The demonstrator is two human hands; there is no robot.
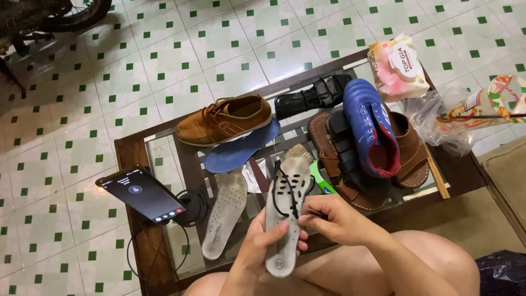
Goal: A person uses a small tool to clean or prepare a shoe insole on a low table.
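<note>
the left hand (253,255) grips a pale grey insole (285,219) from below, fingers closed around its heel end, while the right hand (329,219), at 3 o'clock of it, pinches a black shoelace (287,192) lying in loops along the insole. at 9 o'clock of the held insole a second grey insole (224,214) lies on the glass table (137,148), with a lit phone (141,193) further at 9 o'clock. farther off, a blue insole (241,151) and brown shoe (224,120) sit at 11 o'clock, a blue boot (370,126) on brown sandals (329,159) at 1 o'clock.
</note>
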